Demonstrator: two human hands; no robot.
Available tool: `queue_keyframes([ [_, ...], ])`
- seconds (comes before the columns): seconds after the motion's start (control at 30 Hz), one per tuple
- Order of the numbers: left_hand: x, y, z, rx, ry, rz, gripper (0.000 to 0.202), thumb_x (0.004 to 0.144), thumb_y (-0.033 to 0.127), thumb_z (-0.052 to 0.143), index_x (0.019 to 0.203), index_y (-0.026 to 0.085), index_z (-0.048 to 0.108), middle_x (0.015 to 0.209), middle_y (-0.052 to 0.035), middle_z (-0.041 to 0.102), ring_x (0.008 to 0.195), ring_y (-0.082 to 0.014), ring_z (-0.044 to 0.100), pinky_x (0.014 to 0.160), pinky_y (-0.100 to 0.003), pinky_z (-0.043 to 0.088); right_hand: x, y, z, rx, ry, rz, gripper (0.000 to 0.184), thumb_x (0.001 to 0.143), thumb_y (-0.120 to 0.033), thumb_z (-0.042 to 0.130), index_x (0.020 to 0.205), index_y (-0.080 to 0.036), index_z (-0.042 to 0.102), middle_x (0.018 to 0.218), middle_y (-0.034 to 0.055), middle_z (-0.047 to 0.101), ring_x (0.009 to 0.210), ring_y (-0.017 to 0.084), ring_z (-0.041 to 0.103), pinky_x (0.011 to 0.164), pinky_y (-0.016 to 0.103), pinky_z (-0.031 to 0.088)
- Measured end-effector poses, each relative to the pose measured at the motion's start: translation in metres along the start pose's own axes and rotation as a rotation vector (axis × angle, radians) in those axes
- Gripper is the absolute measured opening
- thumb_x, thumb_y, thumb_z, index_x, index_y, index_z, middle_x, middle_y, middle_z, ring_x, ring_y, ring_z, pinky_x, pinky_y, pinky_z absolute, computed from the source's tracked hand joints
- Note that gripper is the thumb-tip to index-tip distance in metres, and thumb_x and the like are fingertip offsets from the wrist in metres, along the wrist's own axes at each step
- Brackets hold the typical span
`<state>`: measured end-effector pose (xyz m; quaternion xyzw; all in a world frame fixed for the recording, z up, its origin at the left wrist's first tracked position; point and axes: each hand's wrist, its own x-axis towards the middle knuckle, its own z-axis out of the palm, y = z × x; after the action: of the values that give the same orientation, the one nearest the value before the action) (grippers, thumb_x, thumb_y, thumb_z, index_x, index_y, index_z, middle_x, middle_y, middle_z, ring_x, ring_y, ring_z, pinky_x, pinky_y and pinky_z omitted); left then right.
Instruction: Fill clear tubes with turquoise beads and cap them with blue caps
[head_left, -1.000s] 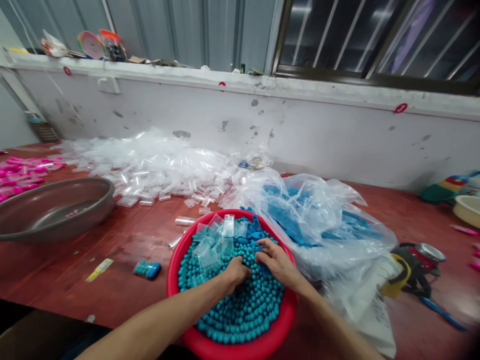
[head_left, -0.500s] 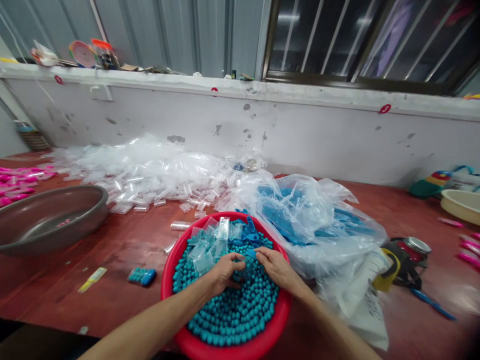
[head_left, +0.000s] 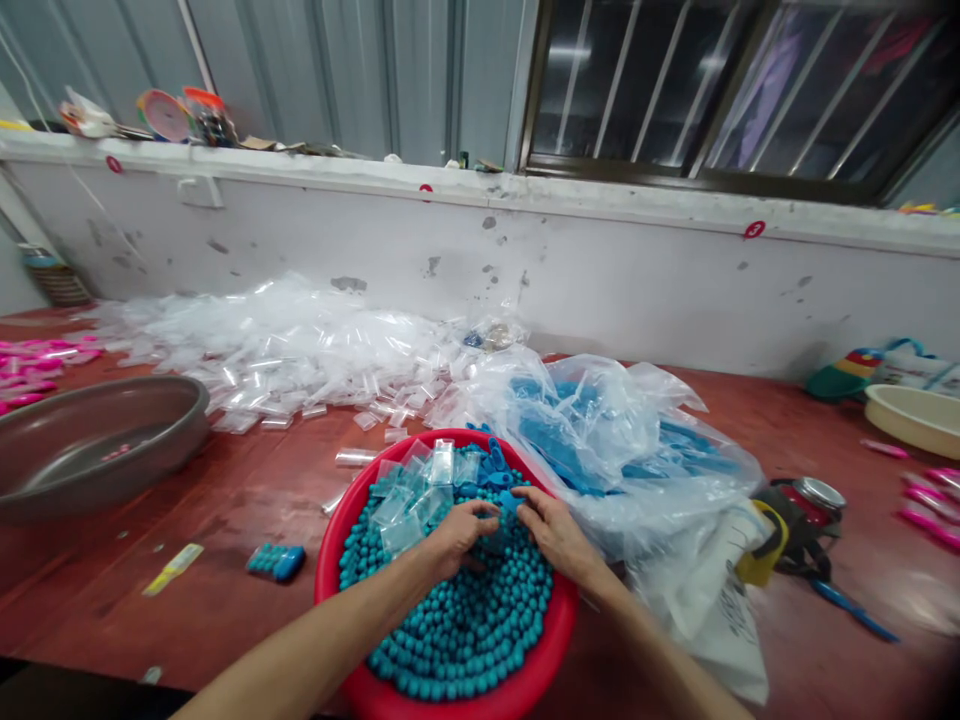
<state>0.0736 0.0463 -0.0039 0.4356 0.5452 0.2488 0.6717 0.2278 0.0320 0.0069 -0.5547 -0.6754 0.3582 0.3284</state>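
A red basin (head_left: 559, 640) full of teal beads (head_left: 450, 640) stands in front of me. My left hand (head_left: 463, 535) is closed over the beads, thumb and fingers around what looks like a clear plastic sleeve (head_left: 493, 543), partly hidden. Between the fingertips of my right hand (head_left: 553, 530) is a small blue plastic piece (head_left: 511, 499), close to the left fingertips. Several clear sleeves (head_left: 405, 500) lie on the beads at the basin's left back. Dark blue plastic clips (head_left: 495, 462) lie at its back edge.
Behind the basin spreads a pile of clear sleeves (head_left: 300, 340). A clear bag of blue pieces (head_left: 600, 420) lies at right. A grey-brown basin (head_left: 180, 440) stands left. A filled bead packet (head_left: 276, 562) and a yellow-white strip (head_left: 174, 570) lie on the red table.
The blue piece is nearer my left fingertips, and my right fingers have shifted around it. The whole view has moved slightly.
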Motion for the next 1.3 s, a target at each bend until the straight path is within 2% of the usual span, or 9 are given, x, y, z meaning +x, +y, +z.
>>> queue_keyframes([
  [0.07,-0.006,0.001,-0.009,-0.046,-0.077,0.018,0.032,0.065,0.028,0.056,0.096,0.019,0.052,0.068,0.0011,0.053,0.060,-0.0129,0.052,0.050,-0.023,0.039,-0.001,0.000,0.001,0.128,-0.040,0.048,0.030,0.081,-0.030,0.044,0.106,-0.019,0.056,0.068,-0.0015,0.057,0.052,0.011,0.050,0.048,0.022,0.040],
  [0.13,-0.012,0.001,-0.015,-0.086,-0.128,0.048,0.034,0.064,0.030,0.058,0.095,0.019,0.051,0.067,0.0017,0.053,0.058,-0.0115,0.051,0.050,-0.021,0.038,-0.002,-0.002,0.003,0.209,-0.074,0.057,0.029,0.080,-0.031,0.045,0.104,-0.021,0.057,0.065,-0.0025,0.055,0.048,0.010,0.047,0.043,0.020,0.036],
  [0.37,-0.033,-0.004,-0.013,-0.140,-0.175,0.161,0.036,0.068,0.042,0.056,0.094,0.020,0.044,0.070,0.0020,0.054,0.056,-0.0125,0.056,0.045,-0.021,0.040,-0.006,-0.017,0.011,0.066,-0.023,-0.049,0.028,0.081,-0.033,0.045,0.093,-0.022,0.067,0.065,-0.0006,0.062,0.058,0.015,0.054,0.055,0.024,0.043],
  [0.53,-0.044,-0.005,-0.009,-0.138,-0.128,0.235,0.045,0.069,0.042,0.055,0.106,0.020,0.041,0.065,0.0044,0.049,0.041,-0.0077,0.049,0.034,-0.016,0.034,-0.009,-0.032,0.012,-0.029,-0.001,-0.127,0.029,0.082,-0.030,0.042,0.093,-0.022,0.068,0.077,0.0028,0.067,0.073,0.020,0.059,0.070,0.029,0.044],
  [0.73,-0.053,-0.006,-0.014,-0.175,-0.135,0.243,0.052,0.068,0.037,0.057,0.114,0.020,0.041,0.069,0.0017,0.053,0.049,-0.0097,0.053,0.040,-0.019,0.042,-0.015,-0.038,0.015,-0.027,-0.054,-0.117,0.029,0.084,-0.029,0.040,0.093,-0.024,0.067,0.064,-0.0006,0.061,0.058,0.015,0.054,0.054,0.024,0.041],
  [0.93,-0.057,-0.009,-0.014,-0.118,-0.053,0.232,0.060,0.069,0.035,0.056,0.123,0.021,0.035,0.063,0.0041,0.051,0.039,-0.0074,0.048,0.032,-0.016,0.032,-0.015,-0.032,0.023,0.114,-0.074,-0.009,0.029,0.082,-0.034,0.043,0.082,-0.022,0.069,0.047,-0.0027,0.050,0.044,0.012,0.044,0.042,0.021,0.033],
  [1.1,-0.060,-0.011,-0.014,-0.127,-0.046,0.232,0.062,0.068,0.034,0.054,0.124,0.018,0.033,0.059,0.0051,0.050,0.035,-0.0068,0.045,0.029,-0.016,0.027,-0.020,-0.032,0.022,0.106,-0.077,-0.048,0.027,0.082,-0.034,0.044,0.080,-0.022,0.068,0.056,-0.0027,0.054,0.048,0.011,0.043,0.045,0.021,0.033],
  [1.2,-0.060,-0.012,-0.012,-0.130,-0.008,0.227,0.058,0.068,0.032,0.053,0.122,0.017,0.035,0.056,0.0063,0.049,0.031,-0.0053,0.041,0.027,-0.016,0.023,-0.020,-0.033,0.019,0.098,-0.161,-0.102,0.026,0.082,-0.031,0.044,0.082,-0.022,0.068,0.059,-0.0035,0.055,0.050,0.011,0.043,0.048,0.020,0.033],
  [1.3,-0.059,-0.015,-0.008,-0.153,0.052,0.211,0.052,0.069,0.032,0.053,0.117,0.019,0.038,0.054,0.0086,0.045,0.029,-0.0030,0.036,0.028,-0.016,0.021,-0.019,-0.034,0.018,0.060,-0.220,-0.158,0.028,0.083,-0.028,0.042,0.074,-0.020,0.067,0.055,-0.0039,0.052,0.050,0.010,0.043,0.051,0.020,0.035],
])
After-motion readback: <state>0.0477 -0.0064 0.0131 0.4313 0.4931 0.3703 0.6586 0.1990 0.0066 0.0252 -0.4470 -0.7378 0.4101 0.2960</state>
